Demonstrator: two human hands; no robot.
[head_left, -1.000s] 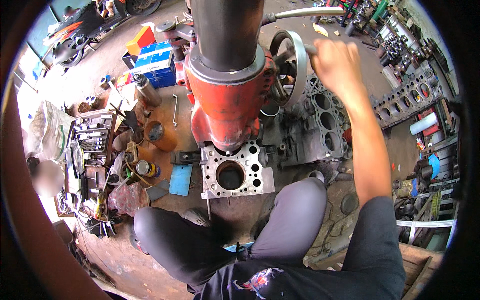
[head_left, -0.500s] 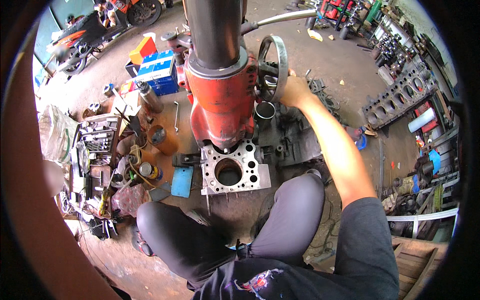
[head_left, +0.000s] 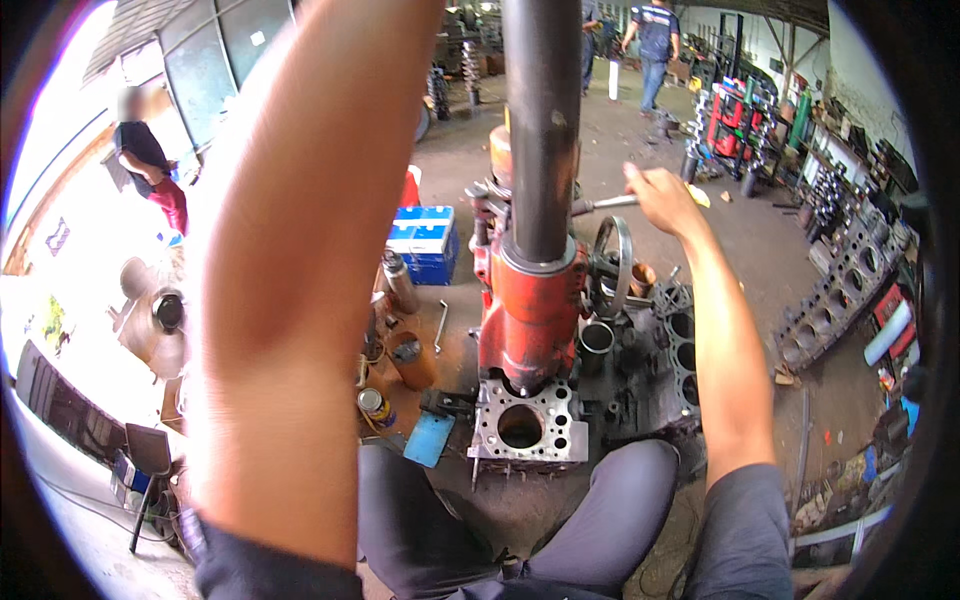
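My right hand is closed round the outer end of a metal lever, thumb up. The lever sticks out to the right of a red boring machine with a tall dark column. My left forearm rises large and blurred across the left side, and its hand is beyond the upper edge. Below the lever, a metal handwheel sits on the machine's right side, apart from my hand. The machine stands over an engine block, whose round bore shows in front of the machine's base.
Left of the machine are a blue-and-white box, a spray can, a wrench, a rusty tin and a blue plate. Another engine block lies at right. People stand at the far left and the back.
My right hand has gone from the handwheel up to the lever's end. My left arm has come up into view, and the view has tilted up and shifted left.
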